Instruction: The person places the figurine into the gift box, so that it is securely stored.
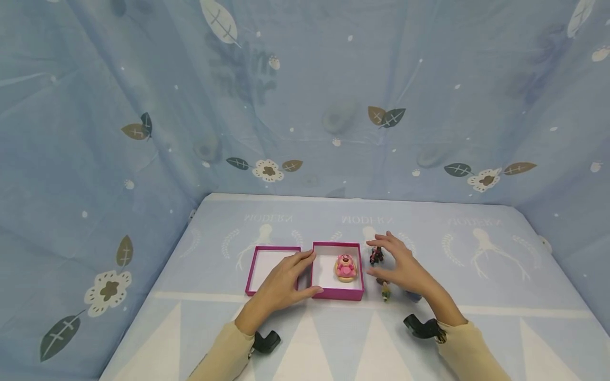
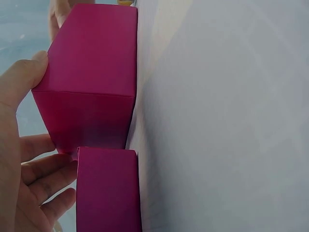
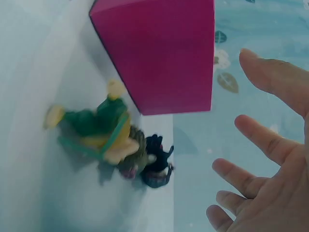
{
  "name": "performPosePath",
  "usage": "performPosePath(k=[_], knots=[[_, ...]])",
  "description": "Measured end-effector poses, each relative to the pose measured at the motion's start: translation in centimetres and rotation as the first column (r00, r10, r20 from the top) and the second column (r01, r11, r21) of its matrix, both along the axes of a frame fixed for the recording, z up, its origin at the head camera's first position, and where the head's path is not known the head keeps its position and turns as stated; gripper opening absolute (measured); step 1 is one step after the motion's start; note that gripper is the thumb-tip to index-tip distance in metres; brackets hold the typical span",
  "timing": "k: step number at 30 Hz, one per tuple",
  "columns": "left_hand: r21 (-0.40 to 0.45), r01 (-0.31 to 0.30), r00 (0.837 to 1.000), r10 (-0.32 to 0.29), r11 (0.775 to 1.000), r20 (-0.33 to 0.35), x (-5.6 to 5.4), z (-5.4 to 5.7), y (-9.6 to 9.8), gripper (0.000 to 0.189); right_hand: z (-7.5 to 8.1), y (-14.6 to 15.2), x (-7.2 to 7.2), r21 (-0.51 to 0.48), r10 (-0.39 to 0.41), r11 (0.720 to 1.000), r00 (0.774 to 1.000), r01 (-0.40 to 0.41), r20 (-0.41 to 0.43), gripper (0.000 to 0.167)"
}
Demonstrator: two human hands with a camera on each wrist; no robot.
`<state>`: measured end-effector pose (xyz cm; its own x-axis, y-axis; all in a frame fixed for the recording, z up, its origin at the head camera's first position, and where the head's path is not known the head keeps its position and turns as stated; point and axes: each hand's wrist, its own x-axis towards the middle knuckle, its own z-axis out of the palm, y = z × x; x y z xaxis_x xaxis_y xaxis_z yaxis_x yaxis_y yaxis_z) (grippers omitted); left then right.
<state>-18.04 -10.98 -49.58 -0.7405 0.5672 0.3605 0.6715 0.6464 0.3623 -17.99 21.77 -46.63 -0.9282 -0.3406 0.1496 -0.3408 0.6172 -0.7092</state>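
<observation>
Box (image 1: 337, 294) between lid (image 1: 268, 267) and figurines (image 1: 385, 292)

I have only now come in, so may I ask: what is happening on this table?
A person has the left grip on the left side of the open box, where a pink bear sits. The box's likely lid lies to its left, hollow side up. The right grip is spread and holds nothing, just right of the box, near a dark toy and a green toy. Both toys are outside the box.
</observation>
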Motion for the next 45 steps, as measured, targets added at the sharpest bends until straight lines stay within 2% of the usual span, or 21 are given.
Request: performPosePath(k=[8, 12, 17, 26, 33, 39, 45], knots=[[0.001, -0.001, 1.0, 0.001, 1.0, 0.003, 0.0, 0.0, 0.0, 0.082, -0.4, 3.2, 1.6, -0.024, -0.058, 0.998, 0.997, 0.059, 0.047, 0.071], [0.001, 0.0, 1.0, 0.0, 1.0, 0.001, 0.0, 0.0, 0.0, 0.082, -1.1, 5.2, 2.4, -0.021, -0.076, 0.997, 0.994, 0.078, 0.078, 0.073], [0.004, 0.005, 1.0, -0.005, 1.0, -0.002, 0.0, 0.1, 0.0, 0.082, -2.1, 6.6, 3.1, 0.016, -0.101, 0.995, 0.993, 0.1, 0.068, 0.072], [0.0, 0.009, 1.0, -0.009, 1.0, -0.006, 0.0, 0.3, 0.0, 0.082, -2.6, 7.5, 3.9, 0.062, -0.077, 0.995, 0.995, 0.074, 0.06, 0.071], [0.0, 0.002, 1.0, -0.002, 1.0, -0.011, 0.1, 0.1, -0.1, 0.081, -3.3, 7.6, 4.0, 0.099, -0.031, 0.995, 0.998, 0.024, 0.061, 0.06], [0.002, -0.003, 1.0, 0.003, 1.0, 0.005, 0.1, 0.1, -0.1, 0.081, -3.6, 7.2, 4.0, 0.139, -0.028, 0.99, 0.998, 0.021, 0.05, 0.047], [-0.002, -0.004, 1.0, 0.004, 1.0, 0.015, 0.1, 0.1, 0.0, 0.081, -3.6, 7.1, 4.1, 0.144, -0.025, 0.989, 0.998, 0.017, 0.053, 0.051]])
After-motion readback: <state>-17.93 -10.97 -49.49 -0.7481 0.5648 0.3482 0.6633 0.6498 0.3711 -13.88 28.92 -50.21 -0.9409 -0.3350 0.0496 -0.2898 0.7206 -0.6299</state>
